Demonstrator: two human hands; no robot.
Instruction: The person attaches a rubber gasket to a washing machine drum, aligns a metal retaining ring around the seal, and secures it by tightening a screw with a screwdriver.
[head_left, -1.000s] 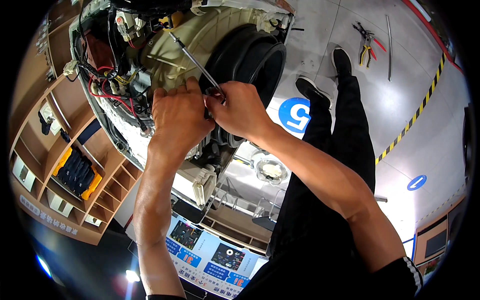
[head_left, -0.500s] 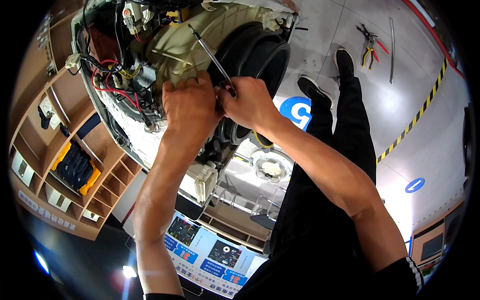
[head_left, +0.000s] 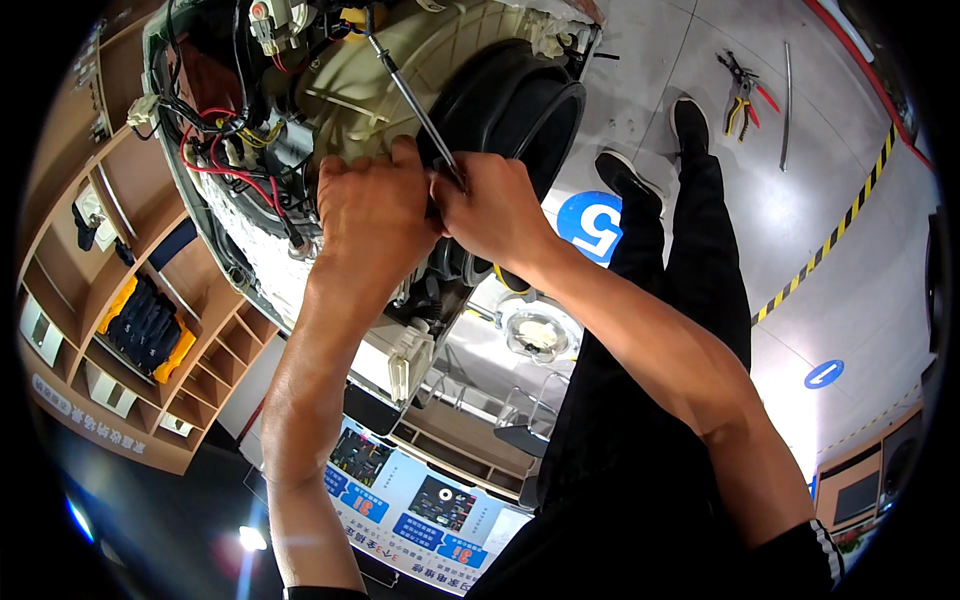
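Glossy grey floor (head_left: 850, 300), yellow-black hazard stripe (head_left: 840, 235); wooden shelving (head_left: 110, 330) left.

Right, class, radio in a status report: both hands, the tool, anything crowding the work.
Left hand and right hand together, gripping a long screwdriver. Shaft angled up into the opened machine. Red wires and black rubber gasket close by.

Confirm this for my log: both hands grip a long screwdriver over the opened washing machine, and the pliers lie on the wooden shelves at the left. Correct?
Not quite. The head view shows the pliers lying on the grey floor at the upper right, not on the wooden shelves. The rest holds: left hand and right hand grip the long screwdriver over the opened washing machine.
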